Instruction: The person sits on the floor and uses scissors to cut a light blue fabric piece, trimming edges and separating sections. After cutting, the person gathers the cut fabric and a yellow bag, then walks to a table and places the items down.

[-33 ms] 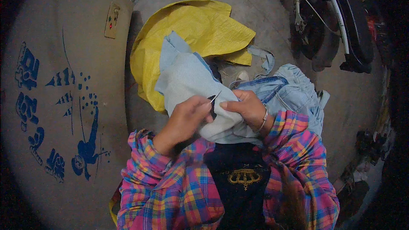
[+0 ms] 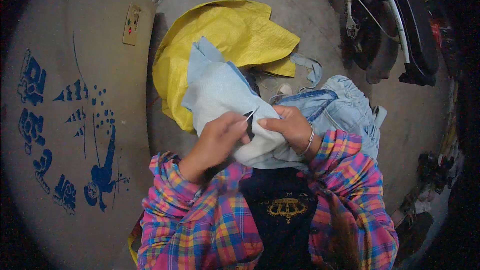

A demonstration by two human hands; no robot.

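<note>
The pale blue cloth (image 2: pixel 217 92), centre and near the body, looks light, soft and floppy, best pinched along a fold. The right hand (image 2: pixel 294 129) grips its right side, thumb on top; the left hand's (image 2: pixel 220 137) fingers close around a small pointed tool (image 2: pixel 249 126). Beyond, a yellow sack (image 2: pixel 215 27) covers grey floor (image 2: pixel 310 20), with a beige cabinet (image 2: pixel 107 85) left and blue denim (image 2: pixel 345 105) right.

Only a very slight change can be made out: the thin metal tip (image 2: pixel 251 114) of the small black tool (image 2: pixel 250 127) in the left hand (image 2: pixel 220 139) is shifted a little lower and leftward over the pale blue cloth (image 2: pixel 222 91), and slightly less of its length is shown.
</note>
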